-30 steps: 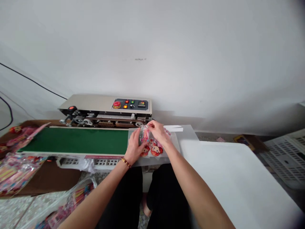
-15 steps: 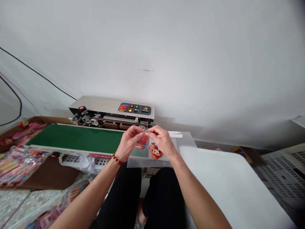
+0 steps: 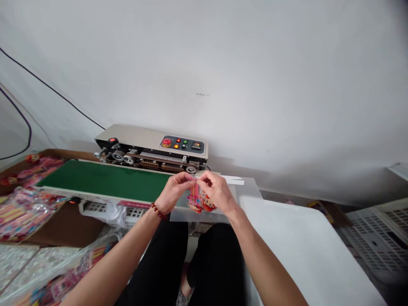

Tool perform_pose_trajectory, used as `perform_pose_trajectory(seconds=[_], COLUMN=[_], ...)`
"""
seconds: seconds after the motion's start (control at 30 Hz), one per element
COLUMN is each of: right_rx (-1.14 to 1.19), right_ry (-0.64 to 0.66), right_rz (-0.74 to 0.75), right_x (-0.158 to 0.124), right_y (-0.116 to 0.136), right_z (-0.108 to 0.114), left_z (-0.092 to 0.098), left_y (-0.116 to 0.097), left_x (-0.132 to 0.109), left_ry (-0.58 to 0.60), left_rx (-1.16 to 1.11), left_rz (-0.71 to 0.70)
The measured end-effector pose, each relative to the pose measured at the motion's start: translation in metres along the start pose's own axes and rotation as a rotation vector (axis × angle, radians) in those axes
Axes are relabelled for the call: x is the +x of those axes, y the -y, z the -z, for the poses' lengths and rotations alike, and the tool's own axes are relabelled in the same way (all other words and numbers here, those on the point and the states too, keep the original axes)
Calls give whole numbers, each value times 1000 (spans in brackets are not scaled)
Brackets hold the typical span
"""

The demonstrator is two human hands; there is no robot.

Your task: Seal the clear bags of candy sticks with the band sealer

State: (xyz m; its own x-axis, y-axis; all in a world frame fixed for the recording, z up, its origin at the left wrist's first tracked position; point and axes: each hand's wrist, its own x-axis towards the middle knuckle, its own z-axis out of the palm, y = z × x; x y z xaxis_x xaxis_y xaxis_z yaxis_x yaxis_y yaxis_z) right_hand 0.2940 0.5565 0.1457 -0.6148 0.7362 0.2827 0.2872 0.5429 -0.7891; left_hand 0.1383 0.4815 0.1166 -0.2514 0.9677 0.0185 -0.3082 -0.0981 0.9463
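Note:
My left hand (image 3: pixel 174 192) and my right hand (image 3: pixel 215 193) are raised close together, each pinching the top edge of a small clear bag of pink and red cartoon toys (image 3: pixel 198 201). The bag hangs between my fingers above a frosted white feed plate (image 3: pixel 183 214) at the right end of the green conveyor belt (image 3: pixel 108 180). Just behind the hands stands the band sealing machine (image 3: pixel 153 148), with a red knob and lit buttons on its panel. A beaded bracelet is on my left wrist.
A brown cardboard box (image 3: pixel 47 221) with several sealed toy packets (image 3: pixel 19 210) lies at the left. More packets in a plastic bag (image 3: pixel 63 280) are on the floor. A white table (image 3: pixel 306 250) is at my right, with a white plastic crate (image 3: pixel 379 233) beyond it.
The toy bag has been lifted off the feed plate and gathered between both hands, which have come closer together at its top edge. The camera has shifted slightly left.

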Motion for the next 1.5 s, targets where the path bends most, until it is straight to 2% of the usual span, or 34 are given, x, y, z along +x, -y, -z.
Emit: perform_pose_trajectory(seconds=[0.13, 0.23, 0.3, 0.4, 0.53, 0.67, 0.8, 1.0, 1.1, 1.17, 1.27, 1.4, 1.5], right_rx=[232, 211, 206, 331, 431, 379, 293, 264, 386, 422, 354, 286, 319], right_ry=[58, 88, 79, 114, 129, 78, 20, -18, -47, -3, 57, 5, 42], right_rz=[-126, -203, -242, -301, -381, -345, -272, -257, -324, -372, -381, -418, -469], right_x=[-1, 1, 2, 3, 1, 1, 1, 0, -1, -2, -3, -4, -3], right_y=[-10, -15, -19, -27, -36, -37, -35, -39, -40, -40, -39, -43, -52], right_z=[-4, -8, -12, -18, -24, -26, -29, -34, -34, -33, -28, -27, -34], left_z=[1, 2, 4, 8, 14, 15, 14, 15, 15, 14, 11, 12, 18], left_y=[2, 9, 13, 17, 18, 19, 20, 20, 21, 22, 24, 32, 43], left_x=[3, 7, 9, 13, 16, 18, 17, 16, 18, 20, 21, 21, 26], left_ry=[-20, -45, -50, -20, 0, 24, -35, 21, 10, -9, -36, -44, -57], left_rx=[112, 179, 171, 159, 166, 168, 225, 146, 156, 161, 162, 51, 96], left_rz=[-41, -45, -4, 88, 138, 145, 76, 112, 90, 64, 57, 151, 130])
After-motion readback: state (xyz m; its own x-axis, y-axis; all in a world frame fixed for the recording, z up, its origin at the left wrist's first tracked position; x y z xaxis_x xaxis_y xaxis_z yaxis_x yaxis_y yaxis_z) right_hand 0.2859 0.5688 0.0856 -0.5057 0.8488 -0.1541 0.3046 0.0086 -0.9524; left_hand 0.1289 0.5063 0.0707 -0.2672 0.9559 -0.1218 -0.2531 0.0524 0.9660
